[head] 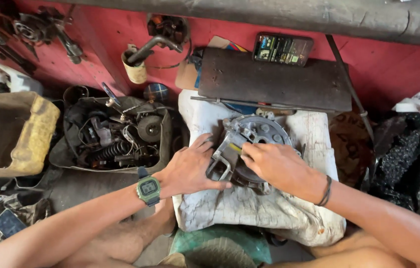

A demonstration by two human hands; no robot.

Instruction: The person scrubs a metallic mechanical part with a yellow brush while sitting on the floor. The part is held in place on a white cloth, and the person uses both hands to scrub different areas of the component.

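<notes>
Nearest the camera, the left hand [188,171], with a green digital wristwatch [148,190] on its wrist, lies flat with fingers spread against the near-left edge of the round grey metal engine cover [252,149]. Its grip is wide and closes on nothing, so it seems to be bracing the part against sliding. The right hand [273,166], a thin dark band at its wrist, rests on top of the cover with its fingers curled tight around what looks like a small yellow-handled tool [235,147], the tip hidden among the metal.

The cover sits on a crumpled white cloth [249,208] draped over a raised surface between the person's knees, likely to cushion it and catch grit.

To the left, a dark open tray of springs, gears and greasy parts [115,136] lies within reach. Beyond the cover rests a flat dark metal plate [274,79], and a smartphone with a lit screen [283,49] is propped at the red wall [383,64].
</notes>
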